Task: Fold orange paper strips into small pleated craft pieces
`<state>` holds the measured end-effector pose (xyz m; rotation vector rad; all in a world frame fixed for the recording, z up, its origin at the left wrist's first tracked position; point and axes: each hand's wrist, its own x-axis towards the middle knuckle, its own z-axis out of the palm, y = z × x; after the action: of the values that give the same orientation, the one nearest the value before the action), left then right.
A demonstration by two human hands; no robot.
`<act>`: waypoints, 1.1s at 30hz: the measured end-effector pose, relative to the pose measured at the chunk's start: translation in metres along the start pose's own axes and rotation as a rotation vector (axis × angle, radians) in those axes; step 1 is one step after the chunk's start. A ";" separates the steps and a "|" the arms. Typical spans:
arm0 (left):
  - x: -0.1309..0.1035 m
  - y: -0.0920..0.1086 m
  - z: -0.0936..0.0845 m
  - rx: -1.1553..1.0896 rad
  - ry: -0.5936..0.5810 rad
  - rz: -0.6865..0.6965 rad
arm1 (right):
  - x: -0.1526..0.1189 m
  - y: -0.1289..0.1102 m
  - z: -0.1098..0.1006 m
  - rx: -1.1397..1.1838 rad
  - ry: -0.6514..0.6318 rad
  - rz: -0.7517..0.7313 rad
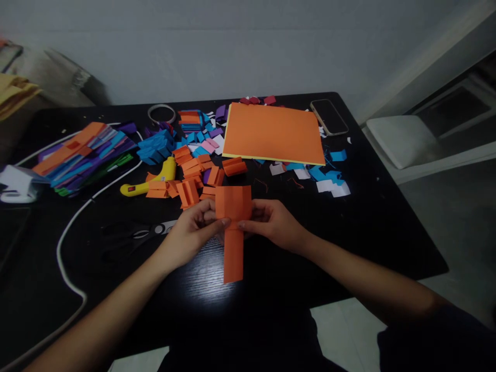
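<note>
An orange paper piece (233,253), wide at the top and narrow below, is held upright above the table's front half. My left hand (196,230) pinches its left side at the middle, thumb on the front and fingers behind. From the right, my right hand (273,225) grips it the same way, the two thumb tips close together. The fingers behind the paper are partly hidden. Folded orange pieces (188,192) lie just beyond my left hand, beside a yellow glue gun (167,170).
Black scissors (141,233) lie left of my left hand. Orange sheets (275,132), a phone (329,117) and a tape roll (161,113) are at the back. Folded colored strips (89,155) sit left. A white cable (64,258) crosses the left side. Blue and white scraps (333,186) lie right.
</note>
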<state>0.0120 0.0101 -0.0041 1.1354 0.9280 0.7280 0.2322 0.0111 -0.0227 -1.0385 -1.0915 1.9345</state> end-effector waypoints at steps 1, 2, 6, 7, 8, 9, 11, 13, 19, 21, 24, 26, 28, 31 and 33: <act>0.000 0.000 0.000 -0.005 0.004 0.008 | 0.000 0.000 0.000 0.001 0.001 0.001; 0.000 -0.001 0.001 -0.007 0.009 0.016 | 0.000 0.000 0.000 0.001 0.000 0.002; 0.000 0.001 0.002 0.050 0.033 0.043 | -0.001 -0.001 0.001 -0.016 0.004 -0.010; 0.000 0.001 0.002 0.066 0.037 0.046 | -0.001 -0.001 0.001 -0.022 0.008 -0.014; 0.000 0.002 0.002 0.075 0.041 0.048 | -0.001 -0.001 0.001 -0.027 0.014 -0.018; 0.000 0.002 0.002 0.078 0.044 0.047 | -0.001 -0.001 0.001 -0.030 0.019 -0.019; 0.000 0.002 0.002 0.078 0.051 0.042 | -0.002 -0.001 0.002 -0.031 0.023 -0.019; 0.000 0.000 0.002 0.082 0.054 0.039 | -0.002 0.000 0.002 -0.028 0.026 -0.021; -0.001 -0.001 0.002 0.100 0.051 0.053 | -0.002 0.001 0.005 -0.013 0.014 -0.040; -0.001 0.001 0.003 0.101 0.051 0.056 | -0.002 0.002 0.005 -0.011 0.010 -0.046; -0.002 0.004 0.003 0.104 0.044 0.058 | -0.001 0.002 0.004 -0.002 0.015 -0.054; -0.002 0.004 0.004 0.097 0.039 0.054 | -0.001 0.002 0.004 -0.001 0.017 -0.058; -0.003 0.004 0.005 0.067 0.043 0.036 | -0.002 0.001 0.004 -0.002 0.013 -0.057; -0.003 0.001 0.006 0.006 0.048 0.006 | -0.002 -0.002 0.005 -0.005 0.014 -0.053; -0.004 0.000 0.005 -0.025 0.058 0.009 | -0.002 -0.004 0.005 -0.006 0.031 -0.055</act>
<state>0.0151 0.0047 -0.0026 1.1022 0.9607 0.7820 0.2295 0.0089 -0.0171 -1.0276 -1.0984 1.8669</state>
